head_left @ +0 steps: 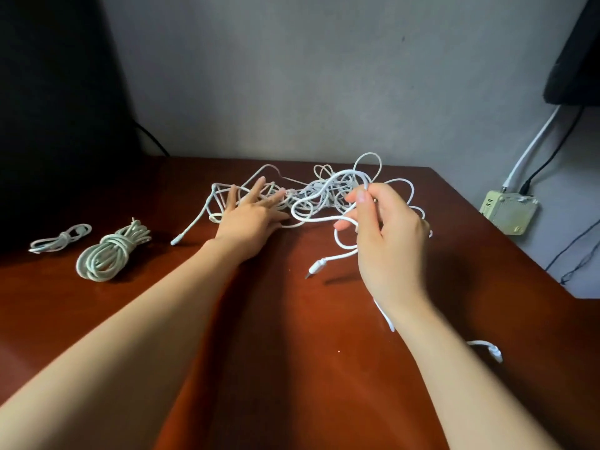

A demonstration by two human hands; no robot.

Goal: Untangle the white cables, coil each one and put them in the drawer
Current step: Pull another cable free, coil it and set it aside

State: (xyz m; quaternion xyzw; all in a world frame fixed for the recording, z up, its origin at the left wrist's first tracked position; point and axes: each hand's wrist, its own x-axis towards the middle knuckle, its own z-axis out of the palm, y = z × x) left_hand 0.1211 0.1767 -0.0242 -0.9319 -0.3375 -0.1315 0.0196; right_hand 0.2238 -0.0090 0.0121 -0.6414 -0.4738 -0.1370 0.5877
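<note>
Centrally, the right hand (pixel 389 241) grips a loop of white cable (pixel 317 265) from the tangle (pixel 324 190) on the desk (pixel 292 319), the left hand (pixel 250 217) presses spread fingers (pixel 259 189) onto it, and two coiled cables (pixel 107 254) lie left.

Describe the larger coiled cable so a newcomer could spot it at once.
On the brown desk, look left of the tangle. Two white bundles lie there; the big coil is the right-hand one, thick and many-looped, while the small coil beside it is thin.
</note>
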